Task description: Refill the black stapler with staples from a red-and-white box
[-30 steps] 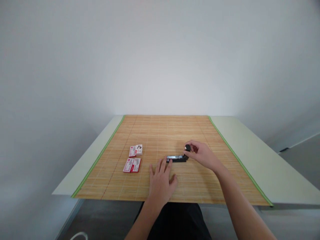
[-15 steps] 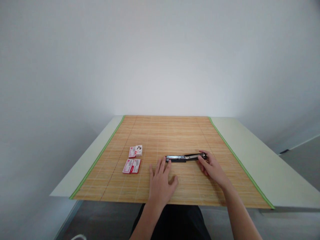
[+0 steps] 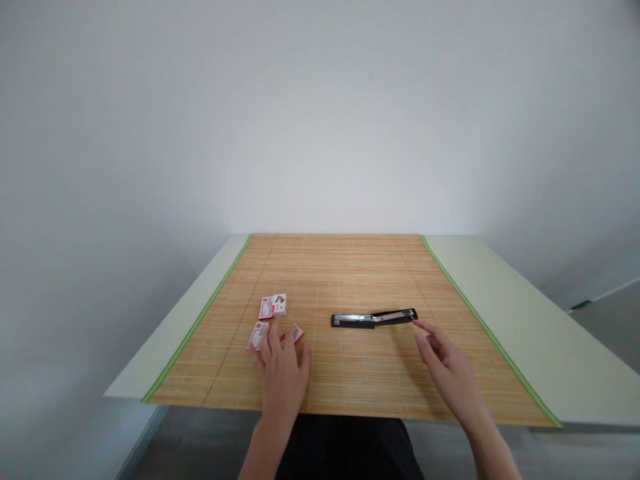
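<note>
Two staple boxes sit left on the bamboo mat (image 3: 350, 267): left hand (image 3: 283, 370) fingers resting on the near staple box (image 3: 260, 333), not yet opened. Stapler (image 3: 373, 318) lies swung open mid-mat; right hand (image 3: 450, 370) spread, just near it, empty. Loading looks still pending.

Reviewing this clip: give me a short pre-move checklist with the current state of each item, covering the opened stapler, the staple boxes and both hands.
1. Stapler lies swung open flat on the bamboo mat: ok.
2. Left hand is on the near staple box, fingers over it: ok.
3. Near staple box firmly gripped: cannot tell, the hand covers most of it.
4. Right hand is free, open and just short of the stapler, not touching: ok.
5. Far staple box sits apart, untouched: ok.
6. Staples in the stapler's channel: cannot tell, too small.
</note>
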`<action>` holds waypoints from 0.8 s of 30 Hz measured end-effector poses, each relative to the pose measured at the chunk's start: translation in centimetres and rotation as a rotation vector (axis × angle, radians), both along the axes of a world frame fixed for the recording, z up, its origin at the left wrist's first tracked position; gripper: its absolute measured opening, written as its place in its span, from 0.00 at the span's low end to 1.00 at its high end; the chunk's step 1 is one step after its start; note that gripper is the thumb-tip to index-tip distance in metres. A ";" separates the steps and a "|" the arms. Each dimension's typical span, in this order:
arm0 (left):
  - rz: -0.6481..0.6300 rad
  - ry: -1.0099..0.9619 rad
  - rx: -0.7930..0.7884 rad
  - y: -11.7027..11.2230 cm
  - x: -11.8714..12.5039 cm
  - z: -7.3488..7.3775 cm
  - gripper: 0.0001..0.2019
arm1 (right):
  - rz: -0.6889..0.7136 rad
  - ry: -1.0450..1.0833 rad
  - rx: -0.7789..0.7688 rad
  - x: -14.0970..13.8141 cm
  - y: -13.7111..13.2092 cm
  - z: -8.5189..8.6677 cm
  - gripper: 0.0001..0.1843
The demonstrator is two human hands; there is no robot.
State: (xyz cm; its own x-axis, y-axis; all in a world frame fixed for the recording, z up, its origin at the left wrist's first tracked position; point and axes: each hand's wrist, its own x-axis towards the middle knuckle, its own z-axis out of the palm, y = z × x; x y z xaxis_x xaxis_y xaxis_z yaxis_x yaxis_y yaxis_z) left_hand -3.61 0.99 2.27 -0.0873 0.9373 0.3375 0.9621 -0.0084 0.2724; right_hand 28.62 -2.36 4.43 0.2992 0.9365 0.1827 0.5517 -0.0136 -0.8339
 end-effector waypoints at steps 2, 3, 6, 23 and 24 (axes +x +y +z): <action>-0.149 -0.088 -0.045 -0.5 1.7 -0.1 0.18 | 0.055 0.017 -0.041 -2.1 -0.4 -0.4 0.28; -0.244 -0.141 -0.077 -0.8 2.6 0.0 0.18 | 0.089 0.029 -0.060 -3.2 -0.6 -0.7 0.27; -0.542 -0.264 -0.159 -1.3 4.6 0.3 0.22 | 0.206 0.009 -0.108 -5.9 -1.0 -1.7 0.24; -0.660 -0.396 -0.235 0.6 2.0 -0.3 0.18 | 0.403 0.132 -0.339 -6.8 0.5 -3.4 0.13; -0.662 -0.400 -0.238 0.7 2.1 -0.3 0.18 | 0.440 0.157 -0.356 -6.7 0.7 -3.2 0.13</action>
State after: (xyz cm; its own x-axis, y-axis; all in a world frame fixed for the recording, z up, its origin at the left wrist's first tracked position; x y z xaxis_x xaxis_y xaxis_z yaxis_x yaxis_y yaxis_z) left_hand -1.54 1.65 1.95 0.4391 0.8795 0.1834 0.6071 -0.4410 0.6610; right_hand 21.88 -1.63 1.24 -0.1336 0.9744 -0.1809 0.4391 -0.1054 -0.8922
